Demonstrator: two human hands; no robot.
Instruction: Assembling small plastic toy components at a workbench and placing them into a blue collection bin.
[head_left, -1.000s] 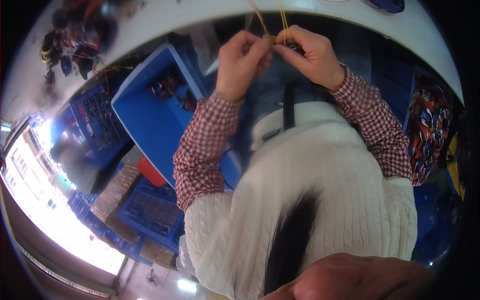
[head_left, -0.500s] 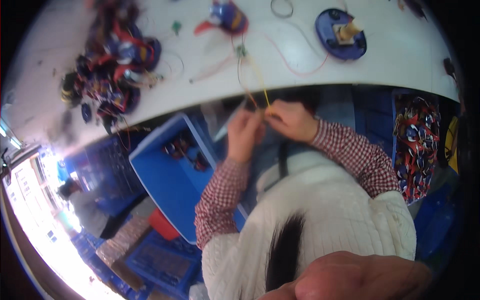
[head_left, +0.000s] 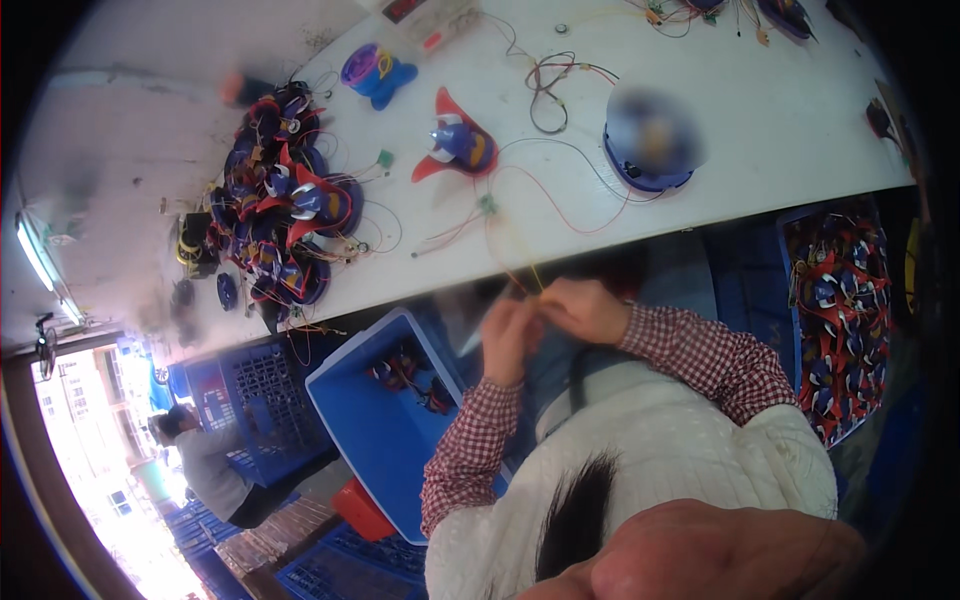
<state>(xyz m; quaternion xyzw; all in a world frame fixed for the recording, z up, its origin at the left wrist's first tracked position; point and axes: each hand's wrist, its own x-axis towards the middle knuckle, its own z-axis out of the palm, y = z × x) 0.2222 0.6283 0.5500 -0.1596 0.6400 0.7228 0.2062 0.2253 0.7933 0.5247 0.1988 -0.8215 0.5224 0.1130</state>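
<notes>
My left hand (head_left: 508, 338) and my right hand (head_left: 588, 309) are pressed together just below the edge of the white table (head_left: 700, 215), both pinching thin yellow wires (head_left: 522, 268). The wires run up from my fingers onto the table toward a small green circuit board (head_left: 487, 205). A red and blue toy part (head_left: 456, 141) lies beyond the board. Both forearms wear red checked sleeves over a white knitted vest. The fingertips are blurred.
A pile of red and blue toy parts (head_left: 288, 212) sits at the table's left, a blurred blue round base (head_left: 650, 140) at its right, a purple toy (head_left: 375, 72) farther back. A blue bin (head_left: 380, 415) stands under my left arm, a parts crate (head_left: 840, 300) right, another person (head_left: 195, 455) far left.
The view has swung up, so the table top and its parts have come into sight and my hands sit lower in the picture. Both hands stay together on the yellow wires.
</notes>
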